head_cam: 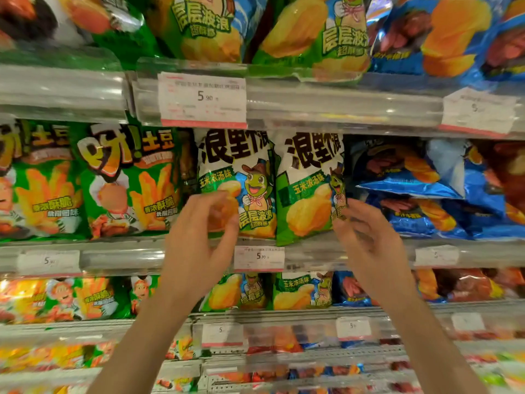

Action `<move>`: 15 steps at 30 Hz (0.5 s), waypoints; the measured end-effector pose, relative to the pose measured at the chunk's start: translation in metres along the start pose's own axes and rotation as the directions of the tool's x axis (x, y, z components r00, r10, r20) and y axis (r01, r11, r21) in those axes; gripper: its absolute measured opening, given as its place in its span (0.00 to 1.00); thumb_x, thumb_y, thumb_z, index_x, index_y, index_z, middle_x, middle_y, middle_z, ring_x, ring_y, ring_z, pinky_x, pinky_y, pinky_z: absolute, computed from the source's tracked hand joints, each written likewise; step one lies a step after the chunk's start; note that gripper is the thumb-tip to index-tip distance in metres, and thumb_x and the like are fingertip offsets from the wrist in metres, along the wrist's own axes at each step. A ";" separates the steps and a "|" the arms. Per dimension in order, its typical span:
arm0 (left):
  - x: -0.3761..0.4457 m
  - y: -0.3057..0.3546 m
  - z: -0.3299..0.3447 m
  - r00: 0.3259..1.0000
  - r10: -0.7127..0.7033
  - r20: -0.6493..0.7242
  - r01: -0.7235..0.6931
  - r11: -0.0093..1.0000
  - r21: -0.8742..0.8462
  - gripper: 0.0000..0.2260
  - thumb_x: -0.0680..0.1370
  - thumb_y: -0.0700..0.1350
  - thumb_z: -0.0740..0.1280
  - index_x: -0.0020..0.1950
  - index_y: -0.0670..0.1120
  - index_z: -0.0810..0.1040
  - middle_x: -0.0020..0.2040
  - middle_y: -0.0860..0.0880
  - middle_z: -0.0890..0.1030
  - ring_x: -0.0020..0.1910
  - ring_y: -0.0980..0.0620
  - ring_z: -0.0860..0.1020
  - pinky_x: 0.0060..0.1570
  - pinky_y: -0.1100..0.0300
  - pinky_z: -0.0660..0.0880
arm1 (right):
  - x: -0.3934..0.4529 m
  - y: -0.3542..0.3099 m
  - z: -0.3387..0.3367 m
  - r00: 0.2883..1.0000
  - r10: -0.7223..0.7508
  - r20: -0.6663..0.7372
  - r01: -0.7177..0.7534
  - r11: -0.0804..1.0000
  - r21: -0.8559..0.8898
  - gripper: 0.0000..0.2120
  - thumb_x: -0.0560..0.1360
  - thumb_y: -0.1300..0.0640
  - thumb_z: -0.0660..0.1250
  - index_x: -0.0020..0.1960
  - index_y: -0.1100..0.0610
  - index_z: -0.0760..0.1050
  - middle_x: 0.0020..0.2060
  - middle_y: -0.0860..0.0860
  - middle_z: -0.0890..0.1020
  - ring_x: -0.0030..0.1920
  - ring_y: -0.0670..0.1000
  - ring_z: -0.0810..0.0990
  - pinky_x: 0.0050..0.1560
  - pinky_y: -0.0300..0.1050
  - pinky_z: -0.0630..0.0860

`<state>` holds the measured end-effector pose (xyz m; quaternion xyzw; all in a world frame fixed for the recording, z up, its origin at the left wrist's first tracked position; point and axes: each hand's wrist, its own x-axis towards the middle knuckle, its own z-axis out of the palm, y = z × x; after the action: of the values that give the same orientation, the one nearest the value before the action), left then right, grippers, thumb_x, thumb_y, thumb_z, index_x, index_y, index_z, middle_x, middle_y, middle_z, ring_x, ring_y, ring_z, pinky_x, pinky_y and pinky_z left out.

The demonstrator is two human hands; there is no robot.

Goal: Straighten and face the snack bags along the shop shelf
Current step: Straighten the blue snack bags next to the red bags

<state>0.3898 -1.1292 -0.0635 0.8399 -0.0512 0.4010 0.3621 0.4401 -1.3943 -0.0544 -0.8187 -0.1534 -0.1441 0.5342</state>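
Two green-and-white chip bags with a cartoon frog stand side by side on the middle shelf (312,251). My left hand (199,237) is raised in front of the lower left of the left bag (250,177). Its fingers are loosely curved and blurred, and the thumb lies against the bag's front. My right hand (366,237) pinches the lower right edge of the right bag (306,183) with its fingertips. That bag leans a little, and its bottom hangs over the shelf lip.
Green fry-snack bags (125,180) fill the shelf to the left. Blue bags (420,194) lie slumped and crooked to the right. Price tags (258,257) sit on the clear shelf rails. More snack bags line the shelves above and below.
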 end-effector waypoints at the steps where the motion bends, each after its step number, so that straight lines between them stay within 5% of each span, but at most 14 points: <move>1: -0.008 0.001 0.001 0.998 -0.049 0.039 0.051 0.997 -0.059 0.13 0.81 0.50 0.67 0.65 0.49 0.75 0.53 0.56 0.79 0.51 0.57 0.79 0.48 0.65 0.76 | -0.007 0.004 -0.003 1.000 0.014 0.008 -0.014 1.000 0.007 0.19 0.78 0.46 0.66 0.68 0.45 0.71 0.51 0.36 0.83 0.52 0.36 0.81 0.49 0.32 0.77; 5: -0.045 0.009 0.017 0.955 -0.263 0.136 0.287 0.935 -0.207 0.12 0.80 0.47 0.69 0.63 0.52 0.76 0.49 0.60 0.83 0.50 0.61 0.81 0.46 0.72 0.75 | -0.031 0.016 -0.015 0.998 0.054 0.025 -0.055 0.998 0.041 0.08 0.78 0.47 0.65 0.55 0.35 0.75 0.49 0.38 0.83 0.43 0.44 0.85 0.42 0.40 0.81; 8: -0.067 0.021 0.035 0.910 -0.366 0.195 0.408 0.874 -0.263 0.09 0.80 0.47 0.69 0.60 0.55 0.78 0.48 0.58 0.84 0.50 0.59 0.82 0.45 0.70 0.75 | -0.042 0.027 -0.029 0.995 0.079 -0.067 -0.076 0.996 0.044 0.08 0.76 0.42 0.65 0.53 0.40 0.79 0.41 0.43 0.85 0.39 0.47 0.85 0.37 0.39 0.80; 11: -0.073 0.039 0.056 0.897 -0.388 0.210 0.434 0.863 -0.260 0.10 0.80 0.45 0.68 0.60 0.56 0.77 0.48 0.58 0.85 0.50 0.59 0.82 0.44 0.71 0.75 | -0.049 0.048 -0.044 0.994 0.104 -0.011 -0.103 0.991 0.080 0.12 0.76 0.44 0.65 0.54 0.48 0.80 0.38 0.45 0.85 0.38 0.51 0.84 0.40 0.50 0.82; 15: -0.067 0.069 0.088 0.884 -0.433 0.178 0.466 0.847 -0.255 0.10 0.81 0.43 0.68 0.59 0.56 0.77 0.46 0.58 0.85 0.48 0.60 0.81 0.44 0.71 0.74 | -0.044 0.083 -0.074 0.975 0.194 0.107 -0.208 0.968 0.143 0.06 0.79 0.55 0.67 0.52 0.47 0.81 0.40 0.44 0.86 0.42 0.48 0.85 0.48 0.50 0.80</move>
<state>0.3740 -1.2507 -0.1085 0.7875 0.0682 0.2444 0.5617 0.4284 -1.4983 -0.1127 -0.7923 -0.1046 -0.0392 0.5999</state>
